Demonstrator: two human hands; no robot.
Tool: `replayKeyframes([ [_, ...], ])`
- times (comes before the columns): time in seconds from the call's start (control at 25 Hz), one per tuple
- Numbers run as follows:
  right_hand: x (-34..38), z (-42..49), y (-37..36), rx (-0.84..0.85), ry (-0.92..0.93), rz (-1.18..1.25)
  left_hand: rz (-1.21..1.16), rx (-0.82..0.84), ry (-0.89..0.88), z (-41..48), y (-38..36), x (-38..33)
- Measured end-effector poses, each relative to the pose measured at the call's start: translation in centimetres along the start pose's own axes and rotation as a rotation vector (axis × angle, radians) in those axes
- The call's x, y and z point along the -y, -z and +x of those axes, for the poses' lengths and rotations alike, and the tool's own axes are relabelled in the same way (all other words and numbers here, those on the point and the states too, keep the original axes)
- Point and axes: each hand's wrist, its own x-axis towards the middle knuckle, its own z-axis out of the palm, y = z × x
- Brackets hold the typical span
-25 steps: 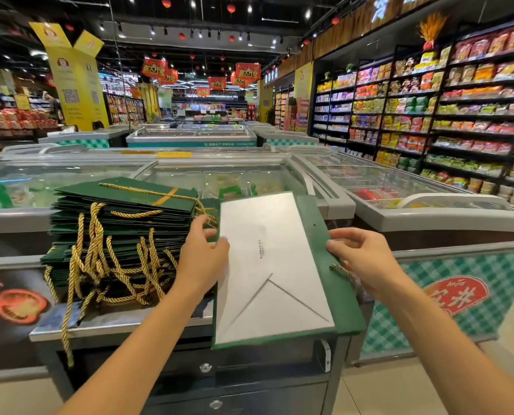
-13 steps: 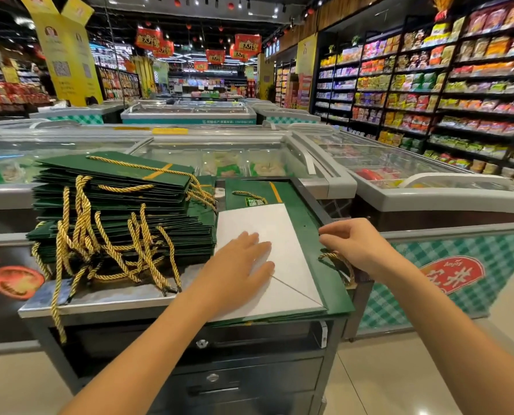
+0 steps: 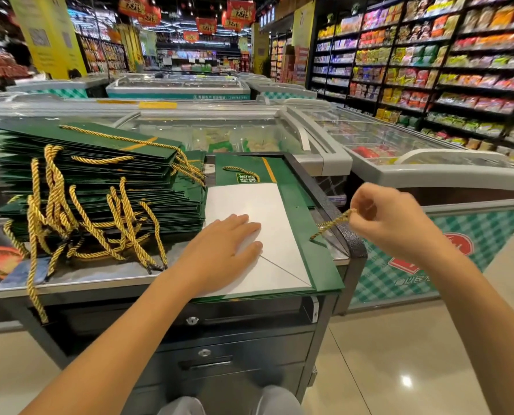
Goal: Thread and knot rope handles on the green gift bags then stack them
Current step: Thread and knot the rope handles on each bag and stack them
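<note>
Left hand (image 3: pixel 225 250) lies flat, fingers spread, pressing the green gift bag (image 3: pixel 306 235). To its right, right hand (image 3: pixel 390 223) pinches gold rope (image 3: pixel 332 224); where the rope enters the bag is unclear, possibly a hole.

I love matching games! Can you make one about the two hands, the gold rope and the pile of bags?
Things:
1. left hand
2. right hand
3. gold rope
4. pile of bags

States:
A. stacked, handles dangling
B. lying flat on the white panel
C. pinching the rope's end
D. stretched up from the green bag

Pairs: 1-B, 2-C, 3-D, 4-A
</note>
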Motion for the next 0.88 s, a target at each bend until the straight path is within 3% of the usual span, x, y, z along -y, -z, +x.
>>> replayKeyframes([
  [0.2,0.0,2.5,-0.4,-0.332,0.202,-0.233,-0.043,0.015,-0.001,-0.9,0.0,0.2],
  [0.32,-0.3,3.6,-2.0,-0.415,0.265,-0.384,-0.039,0.018,-0.002,-2.0,0.3,-0.1],
  [0.44,-1.2,4.5,-2.9,-0.404,0.272,-0.295,-0.04,0.031,-0.002,-3.1,0.7,-0.3],
  [0.52,-1.2,4.9,-2.6,-0.41,0.224,-0.086,-0.051,0.04,0.002,-3.6,1.0,-0.2],
  [0.72,1.2,5.1,-1.8,-0.17,0.021,0.505,0.016,0.094,0.007,-3.1,3.0,-1.0],
  [0.88,3.4,5.2,-2.5,0.063,0.083,0.602,-0.003,0.024,0.038,-0.6,4.2,-1.5],
])
